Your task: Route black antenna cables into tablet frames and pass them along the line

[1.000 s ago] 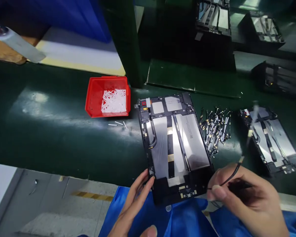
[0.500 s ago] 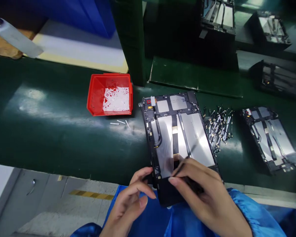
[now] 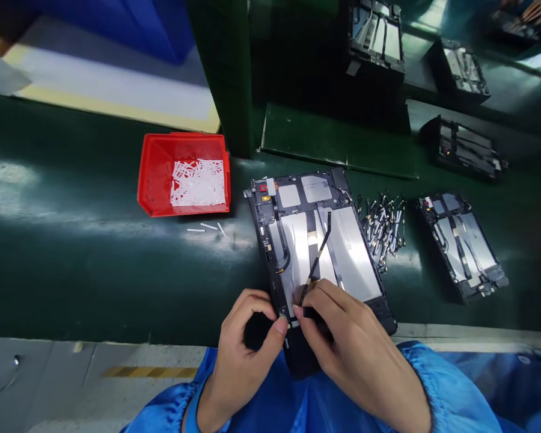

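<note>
An opened tablet, its silver battery plates and black ribbon cables bare, lies before me at the bench's front edge. My right hand pinches a thin black flex cable, which slants up over the plates with its far end free. Thumb and index finger of my left hand are closed together at the tablet's lower left edge; whatever is between their tips is hidden. Right beside the tablet is a pile of similar short flex cables.
A red bin with small white strips stands left of the tablet, several loose strips before it. Another opened tablet lies at right. Stacked tablets are behind. A green post rises at the back.
My left hand has moved onto the tablet's edge, and its thumb and index finger have closed. My right hand has shifted left; the cable it holds now points up across the plates. The view has swung right.
</note>
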